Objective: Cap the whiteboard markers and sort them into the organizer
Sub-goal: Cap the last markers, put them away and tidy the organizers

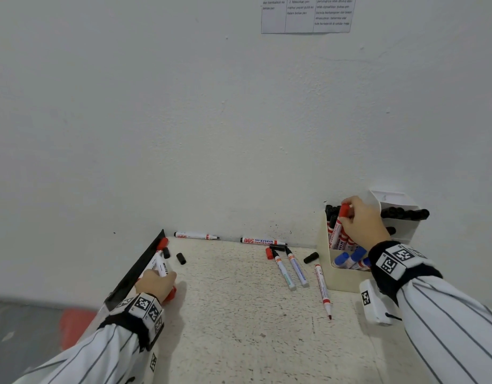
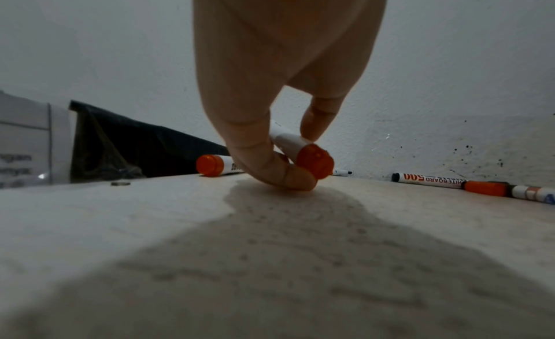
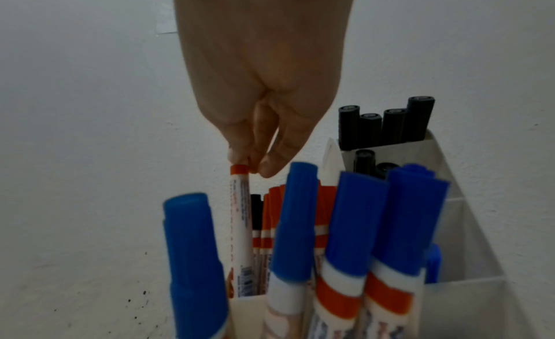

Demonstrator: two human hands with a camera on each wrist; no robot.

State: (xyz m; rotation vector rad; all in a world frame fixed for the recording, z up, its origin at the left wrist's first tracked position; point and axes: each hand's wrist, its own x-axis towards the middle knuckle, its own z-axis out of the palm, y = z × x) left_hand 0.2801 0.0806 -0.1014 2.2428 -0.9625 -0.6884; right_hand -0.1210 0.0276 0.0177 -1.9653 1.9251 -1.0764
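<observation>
Head view. I see the cream organizer [image 1: 326, 245] at 3 o'clock on the table, against the wall. Its near compartment holds blue-capped markers [image 1: 350, 259], the middle one red markers, the far tiers black-capped markers [image 1: 405, 213]. My right hand [image 1: 362, 220] is above the middle compartment, fingers pinched round the top of a red whiteboard marker [image 1: 339, 224] that stands upright, its lower end inside the compartment. My left hand [image 1: 156, 284] is at 9 o'clock, low on the table beside a black tray edge [image 1: 139, 268], fingers curled round a red-ended marker [image 1: 163, 268]. Loose markers and black caps [image 1: 311, 257] lie between 11 and 2 o'clock; one uncapped red marker [image 1: 323, 291] lies just beside the organizer. The table top [image 1: 239, 314] is speckled off-white; the wall [image 1: 183, 120] is plain white with a printed sheet [image 1: 305, 13] at 12 o'clock.

Left wrist view. The thumb and fingertips [image 2: 315, 123] clamp the red-ended marker [image 2: 312, 160] just above the table. A second red-ended marker [image 2: 211, 165] lies at 9 o'clock.

Right wrist view. The right hand [image 3: 264, 94] hangs down, fingertips [image 3: 270, 164] closed on the red marker's [image 3: 242, 225] top. Blue-capped markers [image 3: 300, 213] fill the foreground; black-capped markers [image 3: 387, 125] stand at 2 o'clock.
</observation>
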